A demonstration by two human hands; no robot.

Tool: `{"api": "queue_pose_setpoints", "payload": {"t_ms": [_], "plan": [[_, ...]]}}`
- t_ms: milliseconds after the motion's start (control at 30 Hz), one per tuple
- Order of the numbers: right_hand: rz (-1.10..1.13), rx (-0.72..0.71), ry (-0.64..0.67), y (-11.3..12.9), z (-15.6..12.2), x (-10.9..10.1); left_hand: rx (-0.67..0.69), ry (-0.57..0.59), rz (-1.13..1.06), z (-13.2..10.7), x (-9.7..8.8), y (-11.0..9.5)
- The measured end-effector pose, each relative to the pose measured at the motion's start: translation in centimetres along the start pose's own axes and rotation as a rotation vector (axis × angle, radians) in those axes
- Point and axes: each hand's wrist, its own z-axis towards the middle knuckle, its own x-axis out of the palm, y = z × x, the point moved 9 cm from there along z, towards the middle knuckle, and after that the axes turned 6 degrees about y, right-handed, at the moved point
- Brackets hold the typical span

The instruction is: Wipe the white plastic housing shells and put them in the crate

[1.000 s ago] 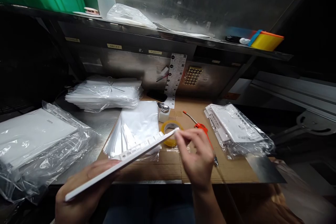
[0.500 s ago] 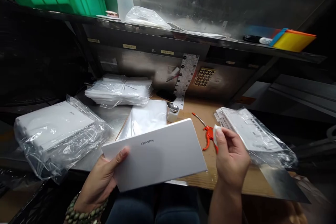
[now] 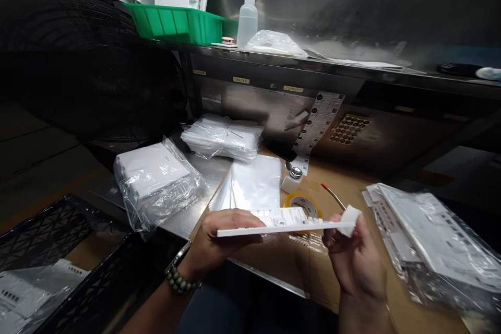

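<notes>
A white plastic cover panel (image 3: 289,227) is held nearly edge-on over the bench, its ribbed inner side facing away from me. My left hand (image 3: 225,232) grips its left end between thumb and fingers. In my right hand (image 3: 358,261) a small folded white wipe (image 3: 349,218) is pinched around the panel's right end. Just behind the panel lies a roll of yellow tape (image 3: 291,200). The thin metal nozzle (image 3: 333,195) of a blow gun shows beyond my right hand, which hides its handle.
Clear plastic bags (image 3: 258,180) lie behind the panel beside a small pump bottle (image 3: 291,182). Bagged white panels stand left (image 3: 156,169) and right (image 3: 434,235). A shelf above carries a green bin (image 3: 176,23) and a squeeze bottle (image 3: 247,23). A black crate (image 3: 90,282) sits lower left.
The panel has turned from showing its lettered face to nearly edge-on. My right hand has brought the wipe onto its right end. The view has swung left, and the yellow tape now shows.
</notes>
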Motion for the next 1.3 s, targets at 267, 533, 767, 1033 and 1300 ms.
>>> {"api": "queue_pose_setpoints", "payload": {"t_ms": [267,533,767,1033,1300], "plan": [[0.103,-0.269,-0.091,2.5,-1.0,0.1,-0.120,-0.273,-0.217,-1.6,-1.4,3.3],[0.063,-0.438,-0.148,3.5,-2.1,-1.0,-0.631,-0.120,-1.509,-2.5,6.4,7.8],[0.007,-0.297,-0.068,1.6,-2.7,-1.3,-0.620,-0.192,-1.548,-0.5,5.4,6.2],[-0.463,-0.375,-0.100,3.8,-1.3,-3.4,-0.813,-0.219,-1.491,-1.0,5.6,5.5],[-0.864,-0.537,0.201,2.7,-8.7,7.3,-0.586,-0.461,-1.306,-0.4,3.8,3.4]]}}
